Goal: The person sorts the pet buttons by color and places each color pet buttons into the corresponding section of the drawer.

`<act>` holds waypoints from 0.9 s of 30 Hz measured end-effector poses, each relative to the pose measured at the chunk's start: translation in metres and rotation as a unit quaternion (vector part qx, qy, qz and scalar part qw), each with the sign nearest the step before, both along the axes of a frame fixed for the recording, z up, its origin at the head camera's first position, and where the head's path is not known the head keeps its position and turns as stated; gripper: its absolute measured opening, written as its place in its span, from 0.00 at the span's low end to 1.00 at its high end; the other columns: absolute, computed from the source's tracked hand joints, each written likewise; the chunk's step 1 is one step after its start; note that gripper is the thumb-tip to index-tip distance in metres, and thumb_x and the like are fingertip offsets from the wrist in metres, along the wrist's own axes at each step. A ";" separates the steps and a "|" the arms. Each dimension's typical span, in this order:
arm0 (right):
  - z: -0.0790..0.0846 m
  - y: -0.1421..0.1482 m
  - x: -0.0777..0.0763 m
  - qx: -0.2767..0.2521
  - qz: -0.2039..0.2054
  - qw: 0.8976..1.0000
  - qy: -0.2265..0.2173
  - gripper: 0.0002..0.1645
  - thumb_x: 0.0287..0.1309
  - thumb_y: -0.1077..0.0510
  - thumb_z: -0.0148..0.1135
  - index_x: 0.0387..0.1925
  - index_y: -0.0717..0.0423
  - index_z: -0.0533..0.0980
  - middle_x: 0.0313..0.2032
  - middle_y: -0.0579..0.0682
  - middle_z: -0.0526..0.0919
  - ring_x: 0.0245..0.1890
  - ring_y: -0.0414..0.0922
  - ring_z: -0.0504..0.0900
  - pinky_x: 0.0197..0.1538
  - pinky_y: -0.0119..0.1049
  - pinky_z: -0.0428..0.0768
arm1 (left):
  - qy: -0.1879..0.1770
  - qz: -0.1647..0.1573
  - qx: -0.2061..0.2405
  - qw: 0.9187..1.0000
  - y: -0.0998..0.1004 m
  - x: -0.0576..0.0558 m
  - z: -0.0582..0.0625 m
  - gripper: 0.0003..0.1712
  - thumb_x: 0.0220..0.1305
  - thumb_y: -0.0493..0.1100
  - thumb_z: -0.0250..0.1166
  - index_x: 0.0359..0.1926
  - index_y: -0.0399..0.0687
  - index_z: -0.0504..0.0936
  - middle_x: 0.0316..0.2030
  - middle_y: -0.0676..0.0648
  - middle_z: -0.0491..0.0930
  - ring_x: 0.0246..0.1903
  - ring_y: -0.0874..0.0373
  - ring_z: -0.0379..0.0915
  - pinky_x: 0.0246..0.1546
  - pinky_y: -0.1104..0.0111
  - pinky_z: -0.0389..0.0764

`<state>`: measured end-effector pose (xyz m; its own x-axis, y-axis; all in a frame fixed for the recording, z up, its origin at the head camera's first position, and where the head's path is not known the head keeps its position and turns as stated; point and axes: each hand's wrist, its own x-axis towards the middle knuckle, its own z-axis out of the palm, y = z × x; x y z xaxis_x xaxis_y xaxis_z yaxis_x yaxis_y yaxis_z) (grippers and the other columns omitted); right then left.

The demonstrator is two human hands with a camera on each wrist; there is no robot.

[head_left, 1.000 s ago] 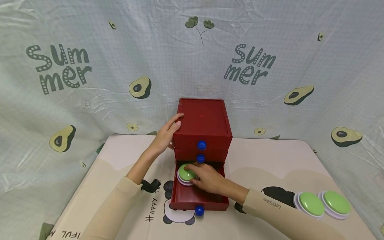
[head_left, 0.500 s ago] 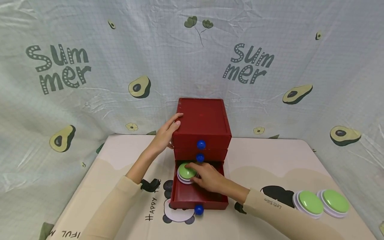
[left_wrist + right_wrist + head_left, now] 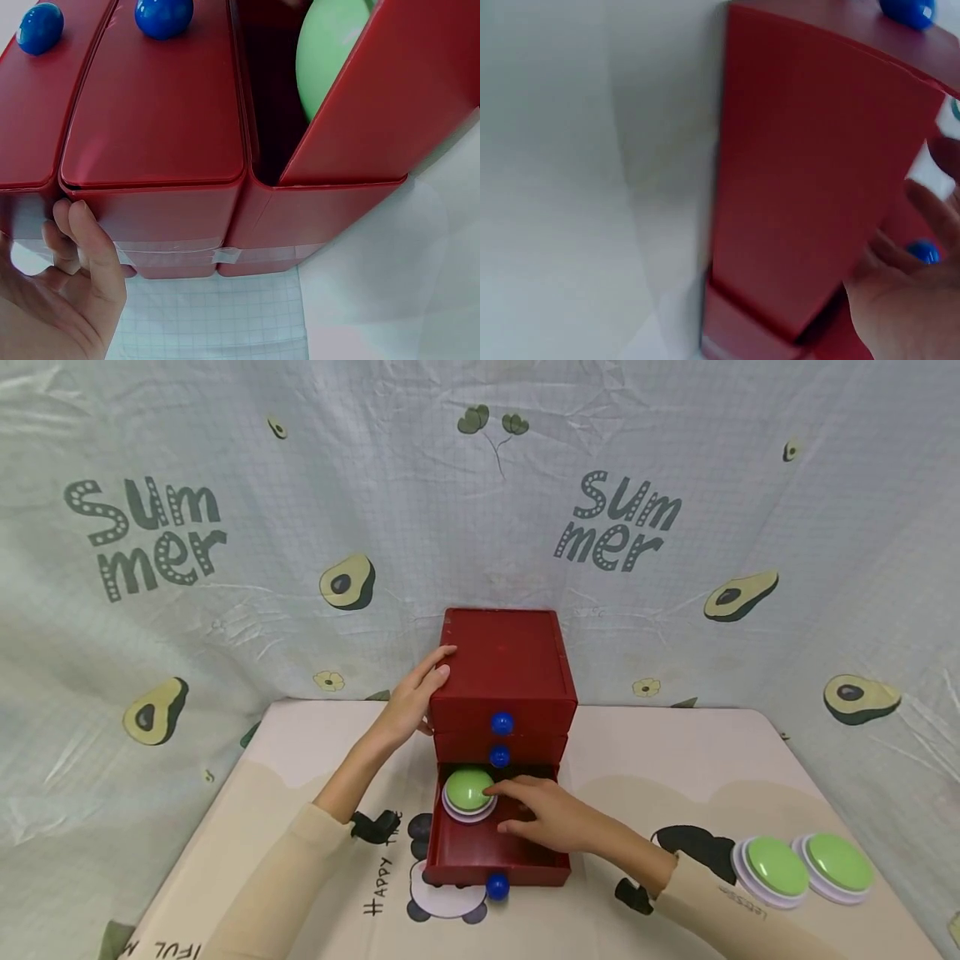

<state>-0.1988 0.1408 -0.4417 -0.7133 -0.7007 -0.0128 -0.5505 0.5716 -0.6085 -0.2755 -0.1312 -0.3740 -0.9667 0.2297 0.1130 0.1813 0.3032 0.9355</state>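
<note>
A red drawer cabinet [image 3: 504, 656] has its bottom drawer [image 3: 480, 852] pulled out. In the drawer's back left part sits a green domed push button [image 3: 468, 789] on a white base; its green dome [image 3: 330, 49] also shows in the left wrist view. My left hand [image 3: 408, 706] rests against the cabinet's left side, with fingertips over its top edge; in the left wrist view its fingers [image 3: 97, 240] lie along the side wall. Over the drawer's right part is my right hand [image 3: 551, 810], fingers spread, its index fingertip right at the button's right edge in the head view.
Two more green domed buttons [image 3: 777, 866] lie side by side at the table's right. Blue round knobs [image 3: 502, 723] stick out of the drawer fronts. A patterned cloth [image 3: 420, 485] hangs behind the table [image 3: 675, 752].
My right hand has let go of the green button and drawn back to the right, leaving it in the drawer. My left hand has stayed on the cabinet.
</note>
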 end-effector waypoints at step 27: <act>0.016 0.207 0.050 -0.132 -0.216 0.957 0.145 0.29 0.57 0.65 0.75 0.60 0.50 0.79 0.54 0.25 0.80 0.53 0.22 0.80 0.53 0.15 0.78 | -0.001 0.006 0.006 1.000 0.001 0.000 0.000 0.29 0.79 0.62 0.46 0.77 0.76 0.61 0.64 0.35 0.73 0.39 0.42 0.82 0.26 0.56 0.87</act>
